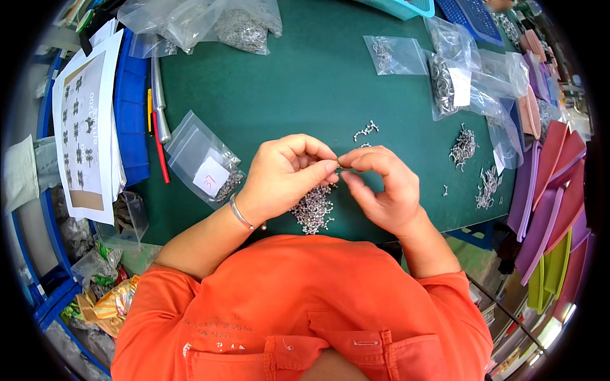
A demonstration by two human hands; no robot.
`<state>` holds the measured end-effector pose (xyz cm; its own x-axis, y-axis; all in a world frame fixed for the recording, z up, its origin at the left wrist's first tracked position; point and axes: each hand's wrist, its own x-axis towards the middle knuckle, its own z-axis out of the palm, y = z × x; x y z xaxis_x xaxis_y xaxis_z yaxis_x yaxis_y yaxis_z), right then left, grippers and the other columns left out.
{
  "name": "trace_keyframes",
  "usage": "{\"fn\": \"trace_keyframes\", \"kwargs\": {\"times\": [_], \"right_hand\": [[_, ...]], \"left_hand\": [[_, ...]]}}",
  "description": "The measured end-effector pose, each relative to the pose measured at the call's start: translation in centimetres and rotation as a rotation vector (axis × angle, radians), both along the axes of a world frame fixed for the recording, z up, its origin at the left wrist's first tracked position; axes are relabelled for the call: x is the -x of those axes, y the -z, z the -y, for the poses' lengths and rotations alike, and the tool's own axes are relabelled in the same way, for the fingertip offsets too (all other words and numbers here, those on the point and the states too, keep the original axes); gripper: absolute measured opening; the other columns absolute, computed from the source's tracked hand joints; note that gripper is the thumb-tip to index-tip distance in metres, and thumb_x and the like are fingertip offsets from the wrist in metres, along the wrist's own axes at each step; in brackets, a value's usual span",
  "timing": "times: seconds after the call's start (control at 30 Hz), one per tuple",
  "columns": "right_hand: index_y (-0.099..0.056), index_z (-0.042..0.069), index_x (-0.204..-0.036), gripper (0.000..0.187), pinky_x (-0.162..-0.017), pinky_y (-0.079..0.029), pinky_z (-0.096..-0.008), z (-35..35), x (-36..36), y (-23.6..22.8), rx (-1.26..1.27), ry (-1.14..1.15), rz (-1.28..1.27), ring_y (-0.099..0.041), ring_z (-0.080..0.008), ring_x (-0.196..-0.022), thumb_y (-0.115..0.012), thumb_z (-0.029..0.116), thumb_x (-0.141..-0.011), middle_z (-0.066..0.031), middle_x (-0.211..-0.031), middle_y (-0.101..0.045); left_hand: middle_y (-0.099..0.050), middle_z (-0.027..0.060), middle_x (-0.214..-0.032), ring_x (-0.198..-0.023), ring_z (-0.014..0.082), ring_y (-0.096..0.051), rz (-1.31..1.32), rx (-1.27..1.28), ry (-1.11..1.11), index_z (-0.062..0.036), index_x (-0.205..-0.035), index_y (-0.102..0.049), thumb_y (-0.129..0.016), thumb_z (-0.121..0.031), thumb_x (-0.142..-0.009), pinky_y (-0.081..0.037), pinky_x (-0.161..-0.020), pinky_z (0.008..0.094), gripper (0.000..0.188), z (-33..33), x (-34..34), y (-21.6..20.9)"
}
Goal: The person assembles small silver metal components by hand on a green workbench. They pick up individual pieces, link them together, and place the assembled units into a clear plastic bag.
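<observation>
My left hand [279, 174] and my right hand [387, 187] meet over the table, thumb and forefinger of each pinched together. Between the fingertips is a small metal piece [339, 164], mostly covered, so its exact shape cannot be made out. Just below my hands lies a heap of small silvery metal parts [312, 211], partly under my left hand. A short chain of joined metal parts [366, 131] rests on the table beyond my right fingers, with another bit close to the knuckles.
Left of my arm lie zip bags of small parts [206, 166], a red pen [160, 152] and a blue bin [132, 114]. Bagged metal rings [443, 82] and loose metal piles [463, 147] lie to the right. Purple and red trays [546, 197] line the right edge.
</observation>
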<state>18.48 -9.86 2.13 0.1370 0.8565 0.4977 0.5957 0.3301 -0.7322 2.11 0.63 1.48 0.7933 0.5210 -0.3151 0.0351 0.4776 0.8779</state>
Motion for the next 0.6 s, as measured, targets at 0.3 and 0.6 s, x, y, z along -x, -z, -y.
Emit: {"fn": "trace_keyframes", "kwargs": {"times": [0.3, 0.6], "right_hand": [[-0.059, 0.003, -0.089, 0.019, -0.071, -0.049, -0.0392, 1.1, -3.6, 2.8, 0.287, 0.154, 0.328, -0.060, -0.0309, -0.080, -0.067, -0.006, -0.074, -0.0102, -0.085, -0.063], [-0.058, 0.003, -0.096, 0.024, -0.077, -0.052, -0.0297, 1.2, -2.2, 2.2, 0.426, 0.239, -0.143, -0.063, -0.0171, -0.082, -0.068, -0.007, -0.077, -0.0061, -0.084, -0.062]], "left_hand": [[-0.067, 0.0104, -0.098, -0.091, 0.0167, -0.068, 0.027, -0.294, -0.097, 0.0027, -0.097, -0.060, -0.065, 0.009, -0.086, -0.056, -0.082, 0.0288, 0.014, 0.5, 0.5, 0.2], [-0.070, 0.0101, -0.087, -0.080, 0.0245, -0.068, 0.118, -1.245, -0.094, -0.0007, -0.090, -0.065, -0.070, 0.011, -0.074, -0.054, -0.074, 0.0317, 0.021, -0.1, 1.0, 0.2]]}}
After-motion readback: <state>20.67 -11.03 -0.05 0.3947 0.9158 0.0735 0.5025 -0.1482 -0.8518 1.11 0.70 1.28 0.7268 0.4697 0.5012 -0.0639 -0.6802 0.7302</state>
